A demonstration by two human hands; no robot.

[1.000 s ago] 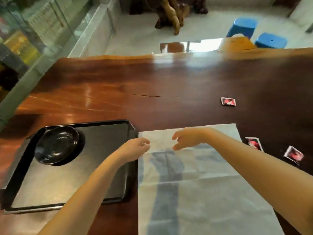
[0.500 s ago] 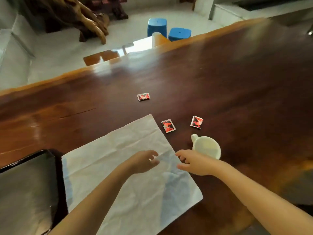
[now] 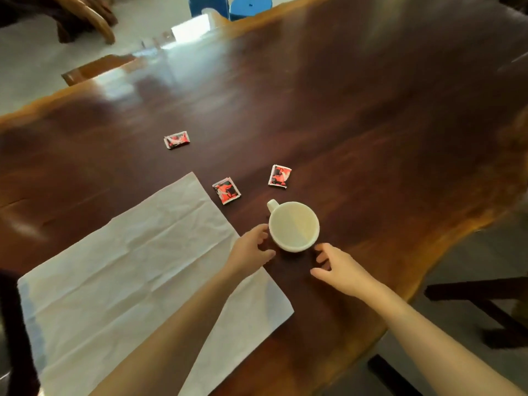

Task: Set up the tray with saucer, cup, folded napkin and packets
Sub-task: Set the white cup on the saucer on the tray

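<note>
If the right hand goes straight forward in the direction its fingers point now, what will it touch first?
Most likely the white cup: the right hand points its fingers at the cup's near side across a small gap. The hand's height is hard to judge.

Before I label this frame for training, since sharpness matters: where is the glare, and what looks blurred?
Head view: window glare whitens the wooden table at its far left; in the same view the far end and right edge look smeared; the white cup, red packets and creased napkin near the centre are fairly sharp.
</note>
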